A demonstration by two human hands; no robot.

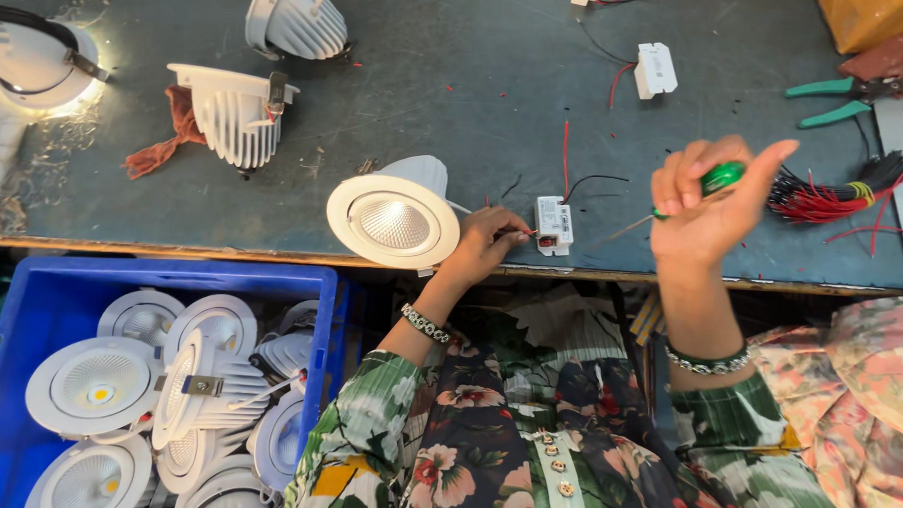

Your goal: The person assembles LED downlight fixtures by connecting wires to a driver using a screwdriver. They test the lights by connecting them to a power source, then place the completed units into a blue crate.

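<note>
Two hands, left grip [487, 235] pinching wire beside white driver box [554, 226], right grip [709, 198] closed on green screwdriver [719, 178]

White downlight [394, 220], blue crate [30, 299], green-handled screwdriver [719, 177], red and black wires [834, 195], floral sleeves [366, 421].

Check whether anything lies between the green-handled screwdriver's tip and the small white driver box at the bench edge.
Nothing visible does. The green-handled screwdriver in the right hand points across bare grey bench toward the small white driver box; the left hand sits on its far side.
</note>
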